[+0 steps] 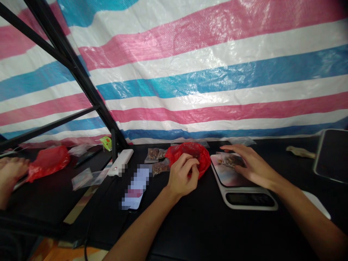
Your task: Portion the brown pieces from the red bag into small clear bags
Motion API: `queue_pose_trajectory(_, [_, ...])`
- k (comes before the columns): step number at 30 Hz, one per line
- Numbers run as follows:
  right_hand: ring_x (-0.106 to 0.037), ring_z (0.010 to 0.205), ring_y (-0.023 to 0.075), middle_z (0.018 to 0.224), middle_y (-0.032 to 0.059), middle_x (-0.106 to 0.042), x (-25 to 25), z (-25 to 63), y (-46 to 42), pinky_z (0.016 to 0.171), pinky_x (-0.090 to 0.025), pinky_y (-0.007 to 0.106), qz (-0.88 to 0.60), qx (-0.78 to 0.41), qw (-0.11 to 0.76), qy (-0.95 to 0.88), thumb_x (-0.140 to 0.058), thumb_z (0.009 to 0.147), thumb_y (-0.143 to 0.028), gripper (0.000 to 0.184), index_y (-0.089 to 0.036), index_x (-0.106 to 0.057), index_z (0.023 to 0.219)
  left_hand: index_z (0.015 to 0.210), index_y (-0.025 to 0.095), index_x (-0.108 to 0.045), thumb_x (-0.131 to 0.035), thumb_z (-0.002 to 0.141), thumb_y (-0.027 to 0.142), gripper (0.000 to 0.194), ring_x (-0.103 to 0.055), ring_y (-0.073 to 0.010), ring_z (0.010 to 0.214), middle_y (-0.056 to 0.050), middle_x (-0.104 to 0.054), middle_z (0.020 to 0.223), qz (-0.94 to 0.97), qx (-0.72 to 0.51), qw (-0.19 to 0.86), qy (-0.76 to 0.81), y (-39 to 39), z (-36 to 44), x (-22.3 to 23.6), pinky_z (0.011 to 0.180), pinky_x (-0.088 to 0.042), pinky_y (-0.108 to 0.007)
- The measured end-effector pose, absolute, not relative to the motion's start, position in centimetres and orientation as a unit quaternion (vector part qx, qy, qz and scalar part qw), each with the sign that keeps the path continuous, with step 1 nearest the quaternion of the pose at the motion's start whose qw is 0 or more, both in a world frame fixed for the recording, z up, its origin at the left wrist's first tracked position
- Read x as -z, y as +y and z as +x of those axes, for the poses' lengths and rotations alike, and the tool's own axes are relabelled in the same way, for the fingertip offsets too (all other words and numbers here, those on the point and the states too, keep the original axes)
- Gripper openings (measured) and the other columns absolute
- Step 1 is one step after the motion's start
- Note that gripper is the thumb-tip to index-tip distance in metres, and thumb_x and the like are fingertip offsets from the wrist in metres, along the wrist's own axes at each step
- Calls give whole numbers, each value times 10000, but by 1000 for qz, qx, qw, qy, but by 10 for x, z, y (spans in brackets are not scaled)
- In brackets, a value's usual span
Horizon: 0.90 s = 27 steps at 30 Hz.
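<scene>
The left hand (182, 174) pinches a crumpled red plastic bag (202, 156), well apart from the right hand (254, 164); its fingers lie on a clear plastic packet of brown pieces (230, 160) atop a white digital kitchen scale (250, 200); beyond, small clear packets (160, 167) lie on the black table (190, 228).

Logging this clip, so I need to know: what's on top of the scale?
A small clear bag of brown pieces lies on the scale, with the right hand on its edge. The platform under the bag and hand is covered, so nothing there can be seen.
</scene>
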State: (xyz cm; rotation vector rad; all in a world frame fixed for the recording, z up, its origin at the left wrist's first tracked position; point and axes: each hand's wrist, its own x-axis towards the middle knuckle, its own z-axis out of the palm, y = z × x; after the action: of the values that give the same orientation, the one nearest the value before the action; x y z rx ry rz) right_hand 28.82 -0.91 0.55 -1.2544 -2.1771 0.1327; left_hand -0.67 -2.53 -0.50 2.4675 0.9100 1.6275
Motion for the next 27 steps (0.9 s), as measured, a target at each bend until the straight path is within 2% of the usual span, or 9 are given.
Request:
queue_pose_trajectory(4, [-672, 1102, 334, 1210, 82, -722, -3, 285, -8, 986, -494, 540, -482, -29, 316, -817, -612, 823, -219, 541, -286, -613, 1361, 1052, 200, -651, -498, 978, 139, 181, -640, -163, 906, -76, -631, 1005, 814, -489, 90, 300, -29, -3, 3, 787, -528, -276])
queue_pose_trajectory(8, [-678, 997, 278, 1121, 66, -702, -5, 265, -14, 930, -527, 443, -483, -79, 404, -773, -622, 920, -309, 474, -293, -571, 1391, 1192, 217, -632, -512, 1016, 250, 215, -633, -175, 960, -68, -637, 1046, 823, -430, 200, 313, -37, 6, 3, 871, -528, -303])
queue_pose_trajectory(11, [-677, 949, 243, 1120, 51, -697, -6, 237, -25, 874, -543, 385, -484, -139, 459, -732, -638, 949, -357, 374, -304, -572, 1314, 1422, 235, -509, -576, 1002, 359, 443, -623, -188, 953, -69, -651, 1110, 788, -436, 273, 339, -39, 14, 8, 890, -531, -336])
queue_pose_trajectory(13, [-675, 942, 233, 1104, 45, -696, -4, 219, -34, 857, -551, 367, -458, -178, 456, -742, -660, 943, -358, 359, -299, -554, 1281, 1463, 235, -479, -591, 997, 397, 506, -623, -195, 979, -78, -658, 1167, 756, -457, 313, 350, -38, 18, 11, 915, -526, -350])
queue_pose_trajectory(17, [-648, 1104, 255, 1207, 67, -665, 1, 204, -45, 976, -534, 398, -400, -224, 414, -786, -670, 937, -323, 378, -290, -538, 1290, 1212, 204, -672, -504, 1042, 386, 301, -621, -206, 1047, -84, -678, 1146, 715, -494, 338, 360, -32, 18, 9, 946, -491, -346])
queue_pose_trajectory(19, [-637, 1137, 257, 1237, 75, -659, 0, 205, -47, 996, -523, 402, -386, -228, 408, -795, -648, 955, -315, 373, -284, -541, 1311, 1044, 182, -710, -453, 1061, 382, 326, -619, -202, 1005, -81, -683, 1060, 695, -511, 345, 370, -29, 17, 6, 915, -483, -334])
queue_pose_trajectory(21, [-655, 1063, 236, 1167, 61, -685, -2, 207, -46, 947, -532, 378, -387, -234, 413, -791, -591, 999, -314, 250, -278, -593, 1246, 920, 169, -695, -449, 1061, 398, 364, -610, -195, 949, -72, -672, 978, 678, -524, 351, 377, -27, 16, 5, 876, -475, -320])
queue_pose_trajectory(24, [-670, 924, 203, 1014, 29, -710, -4, 207, -43, 858, -536, 343, -400, -230, 426, -778, -543, 1033, -307, 142, -274, -661, 1105, 883, 169, -652, -449, 1057, 436, 378, -588, -169, 838, -44, -646, 885, 657, -527, 374, 388, -27, 16, 7, 783, -460, -289])
queue_pose_trajectory(27, [-684, 899, 195, 1011, 22, -719, -2, 204, -39, 838, -545, 332, -412, -202, 458, -762, -579, 1017, -307, 132, -279, -662, 1117, 932, 175, -632, -417, 1066, 453, 376, -587, -157, 800, -29, -647, 873, 642, -522, 396, 399, -30, 17, 10, 745, -450, -277])
